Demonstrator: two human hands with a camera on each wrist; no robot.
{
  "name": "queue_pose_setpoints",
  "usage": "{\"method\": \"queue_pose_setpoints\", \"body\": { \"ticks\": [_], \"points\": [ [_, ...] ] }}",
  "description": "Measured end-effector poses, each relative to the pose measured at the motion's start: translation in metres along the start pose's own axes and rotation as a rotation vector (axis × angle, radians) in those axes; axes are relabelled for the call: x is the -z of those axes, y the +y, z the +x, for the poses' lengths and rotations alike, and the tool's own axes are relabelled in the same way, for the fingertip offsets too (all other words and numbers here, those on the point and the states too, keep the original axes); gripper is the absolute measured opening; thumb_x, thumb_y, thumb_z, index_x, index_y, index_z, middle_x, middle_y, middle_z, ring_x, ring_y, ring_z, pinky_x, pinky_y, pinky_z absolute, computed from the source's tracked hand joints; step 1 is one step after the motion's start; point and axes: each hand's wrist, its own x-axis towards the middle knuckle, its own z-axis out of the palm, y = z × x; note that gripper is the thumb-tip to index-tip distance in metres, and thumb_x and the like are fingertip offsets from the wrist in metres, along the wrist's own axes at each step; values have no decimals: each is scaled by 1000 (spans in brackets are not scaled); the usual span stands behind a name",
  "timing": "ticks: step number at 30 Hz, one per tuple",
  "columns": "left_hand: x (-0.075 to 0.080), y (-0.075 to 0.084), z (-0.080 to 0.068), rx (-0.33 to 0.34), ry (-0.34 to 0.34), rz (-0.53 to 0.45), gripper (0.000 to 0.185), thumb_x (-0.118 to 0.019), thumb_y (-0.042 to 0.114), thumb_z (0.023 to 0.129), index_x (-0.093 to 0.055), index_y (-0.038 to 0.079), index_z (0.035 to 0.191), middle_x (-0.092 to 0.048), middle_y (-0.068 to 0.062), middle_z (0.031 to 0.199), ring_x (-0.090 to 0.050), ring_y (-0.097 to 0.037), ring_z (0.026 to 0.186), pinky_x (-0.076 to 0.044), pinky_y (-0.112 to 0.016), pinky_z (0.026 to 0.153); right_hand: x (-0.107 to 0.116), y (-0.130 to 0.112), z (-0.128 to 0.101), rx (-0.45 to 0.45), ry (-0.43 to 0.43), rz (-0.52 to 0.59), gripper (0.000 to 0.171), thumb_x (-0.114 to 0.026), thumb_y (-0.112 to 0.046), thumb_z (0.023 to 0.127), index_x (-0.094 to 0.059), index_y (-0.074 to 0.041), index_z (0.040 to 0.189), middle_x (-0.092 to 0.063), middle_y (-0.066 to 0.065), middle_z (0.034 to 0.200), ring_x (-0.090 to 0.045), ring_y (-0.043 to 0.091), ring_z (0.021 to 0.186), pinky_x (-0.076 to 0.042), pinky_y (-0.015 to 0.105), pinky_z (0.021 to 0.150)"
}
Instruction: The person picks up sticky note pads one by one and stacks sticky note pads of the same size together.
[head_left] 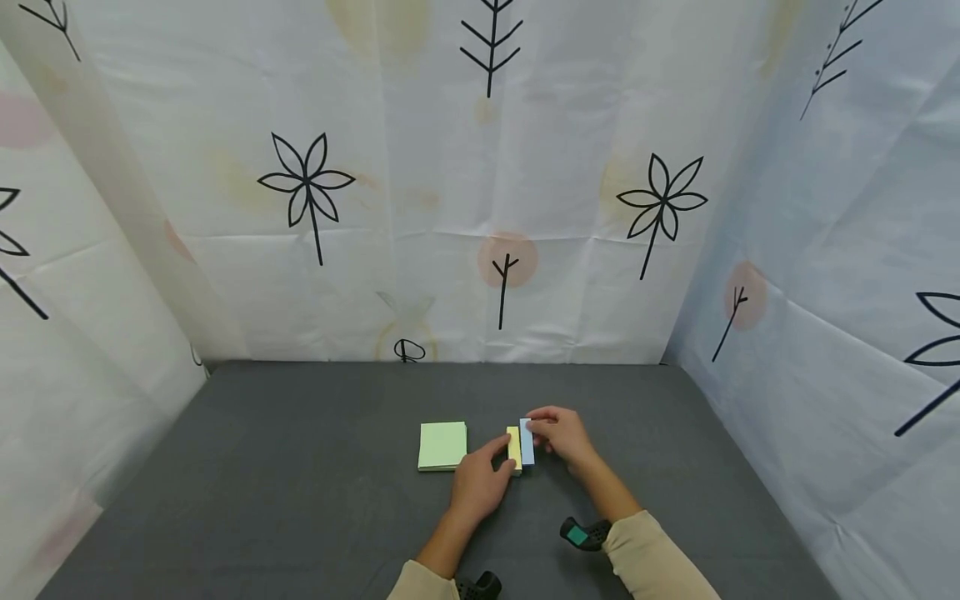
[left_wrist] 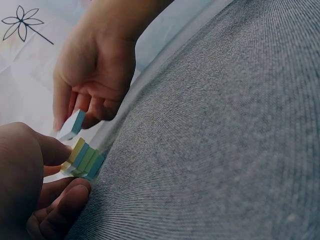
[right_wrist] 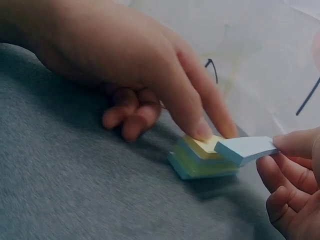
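Observation:
My left hand [head_left: 480, 485] pinches a small stack of narrow sticky note pads [head_left: 513, 454] between thumb and index finger at its two ends. Yellow is on top, with blue and green layers beneath, as the left wrist view shows. Just to the right, my right hand [head_left: 564, 435] holds a light blue narrow sticky note pad [right_wrist: 245, 150] by one end, between thumb and fingers. That pad is tilted and raised beside the top of the stack. A square pale green sticky note pad [head_left: 442, 445] lies flat to the left, close to my left hand's knuckles.
All of this is on a dark grey cloth-covered table [head_left: 300, 500]. White fabric walls [head_left: 420, 292] with black plant drawings enclose its back and sides. A black wrist device [head_left: 585, 535] sits at the right sleeve, another [head_left: 480, 586] at the left.

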Motion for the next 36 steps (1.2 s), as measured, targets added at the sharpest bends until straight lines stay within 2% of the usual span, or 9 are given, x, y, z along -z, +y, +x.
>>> {"method": "queue_pose_setpoints", "body": {
  "ticks": [5,17,24,36],
  "points": [
    [0,-1,0,-11,1,3,38,-68,23,90,-66,16,127,-68,-5,120,-63,-30,108,-50,-49,86,-8,3,0,4,-24,7,13,-68,-5,88,-71,1,100,-68,4,74,-58,15,56,-41,26,48],
    [2,-1,0,-2,5,-27,39,-66,22,91,-63,15,130,-68,-3,119,-62,-31,110,-48,-51,87,-13,8,3,17,-16,-24,12,-68,-4,88,-71,1,99,-63,2,68,-53,14,53,-38,24,45],
    [1,-2,1,4,10,-59,40,-59,13,93,-59,11,133,-70,-2,114,-62,-30,111,-48,-50,88,-14,7,4,16,-20,-16,11,-68,-4,88,-71,1,98,-61,2,66,-52,13,52,-37,24,44],
    [1,-4,2,-10,-10,-30,37,-59,9,93,-62,7,130,-70,-3,115,-61,-29,113,-48,-50,89,-16,2,3,25,-42,-66,13,-68,-7,90,-71,0,101,-61,3,69,-53,14,54,-39,25,47]
  ]
}}
